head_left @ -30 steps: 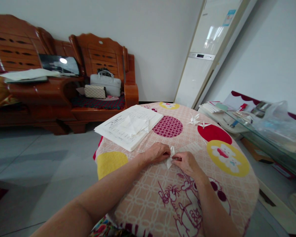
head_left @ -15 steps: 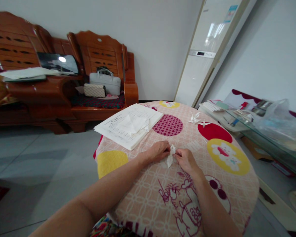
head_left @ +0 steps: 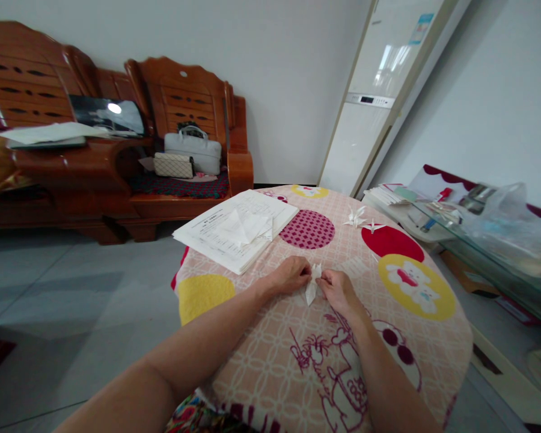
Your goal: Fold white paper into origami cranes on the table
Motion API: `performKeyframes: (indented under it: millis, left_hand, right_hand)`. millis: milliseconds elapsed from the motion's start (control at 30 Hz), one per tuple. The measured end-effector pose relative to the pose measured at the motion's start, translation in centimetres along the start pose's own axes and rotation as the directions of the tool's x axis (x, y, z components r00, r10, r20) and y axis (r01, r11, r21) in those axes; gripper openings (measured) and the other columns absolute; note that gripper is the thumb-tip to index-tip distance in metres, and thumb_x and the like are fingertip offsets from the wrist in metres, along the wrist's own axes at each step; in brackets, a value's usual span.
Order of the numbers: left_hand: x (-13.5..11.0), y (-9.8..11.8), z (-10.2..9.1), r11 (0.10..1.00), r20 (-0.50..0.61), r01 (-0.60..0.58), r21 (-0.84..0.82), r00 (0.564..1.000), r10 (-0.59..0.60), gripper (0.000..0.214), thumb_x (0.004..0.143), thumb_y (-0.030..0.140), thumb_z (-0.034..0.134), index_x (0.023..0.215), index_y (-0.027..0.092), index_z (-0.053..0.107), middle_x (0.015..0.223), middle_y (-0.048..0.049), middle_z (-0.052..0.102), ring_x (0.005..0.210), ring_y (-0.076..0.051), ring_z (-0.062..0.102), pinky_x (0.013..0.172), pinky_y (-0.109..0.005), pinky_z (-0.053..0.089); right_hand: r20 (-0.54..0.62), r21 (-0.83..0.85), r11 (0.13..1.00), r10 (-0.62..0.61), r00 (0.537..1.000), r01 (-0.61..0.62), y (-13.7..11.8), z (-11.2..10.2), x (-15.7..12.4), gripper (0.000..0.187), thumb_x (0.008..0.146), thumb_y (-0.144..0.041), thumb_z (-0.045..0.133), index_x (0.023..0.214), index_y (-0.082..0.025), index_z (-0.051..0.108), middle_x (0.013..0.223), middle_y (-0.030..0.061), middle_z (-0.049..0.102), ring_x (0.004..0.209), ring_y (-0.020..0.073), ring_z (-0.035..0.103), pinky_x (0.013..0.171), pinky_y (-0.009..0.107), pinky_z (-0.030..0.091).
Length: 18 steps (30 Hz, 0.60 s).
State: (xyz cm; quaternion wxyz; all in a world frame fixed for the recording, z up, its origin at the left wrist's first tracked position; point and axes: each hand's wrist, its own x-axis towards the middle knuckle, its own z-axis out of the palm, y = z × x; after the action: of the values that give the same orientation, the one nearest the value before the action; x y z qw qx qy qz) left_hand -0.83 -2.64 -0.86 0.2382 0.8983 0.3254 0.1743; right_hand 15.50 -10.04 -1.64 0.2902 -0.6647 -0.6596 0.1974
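A small piece of folded white paper (head_left: 313, 287) stands between my two hands over the round table, its lower point toward me. My left hand (head_left: 292, 275) pinches its left side, and my right hand (head_left: 338, 288) pinches the right side. Both hands are closed, with the fingertips partly hidden. Finished-looking paper cranes (head_left: 355, 216) lie farther back on the right of the cloth, one small one (head_left: 373, 227) on the red spot. To the left, loose white paper squares (head_left: 243, 227) rest on a stack of printed sheets (head_left: 207, 240).
A patterned cloth (head_left: 261, 367) covers the table. At the right stands a glass shelf (head_left: 478, 240) with a plastic bag (head_left: 514, 222) and clutter. Wooden chairs (head_left: 184, 96) with bags (head_left: 193, 151) are at the back left, a tall air conditioner (head_left: 365, 114) behind.
The hands stay almost in place, both still on the folded paper. Its upper part looks slightly more spread between the fingers.
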Motion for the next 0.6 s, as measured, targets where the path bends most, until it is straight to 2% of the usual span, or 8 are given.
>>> performKeyframes:
  millis: [233, 433, 600]
  left_hand:
    - [-0.10, 0.09, -0.20, 1.000, 0.006, -0.002, -0.017, 1.000, 0.003, 0.018, 0.077, 0.018, 0.053, 0.081, 0.011, 0.069, 0.073, -0.0031, 0.065, 0.066, -0.012, 0.055, 0.061, -0.022, 0.039]
    - [-0.02, 0.07, 0.30, 0.999, -0.003, 0.032, 0.015, 0.999, -0.032, 0.014, 0.077, 0.020, 0.057, 0.080, 0.012, 0.068, 0.080, -0.0039, 0.062, 0.072, -0.014, 0.055, 0.066, -0.023, 0.042]
    - [0.08, 0.13, 0.74, 0.998, -0.007, 0.046, 0.035, 0.999, -0.046, 0.011, 0.077, 0.017, 0.056, 0.076, 0.012, 0.066, 0.083, -0.0047, 0.060, 0.076, -0.015, 0.055, 0.069, -0.024, 0.043]
  right_hand:
    - [-0.027, -0.014, 0.999, 0.038, 0.999, -0.038, 0.08, 0.34, 0.23, 0.027, 0.079, -0.026, 0.052, 0.055, -0.021, 0.041, 0.049, -0.0034, 0.043, 0.049, 0.0120, 0.044, 0.048, 0.022, 0.025]
    - [-0.021, -0.010, 0.997, 0.074, 0.997, -0.074, -0.13, 0.32, 0.18, 0.022, 0.079, -0.024, 0.053, 0.057, -0.020, 0.050, 0.050, -0.0018, 0.050, 0.051, 0.0132, 0.049, 0.049, 0.022, 0.028]
    - [0.034, -0.002, 0.997, 0.078, 0.996, -0.078, -0.16, 0.01, 0.03, 0.012, 0.075, -0.020, 0.058, 0.064, -0.018, 0.058, 0.053, -0.0009, 0.058, 0.051, 0.0133, 0.052, 0.050, 0.022, 0.031]
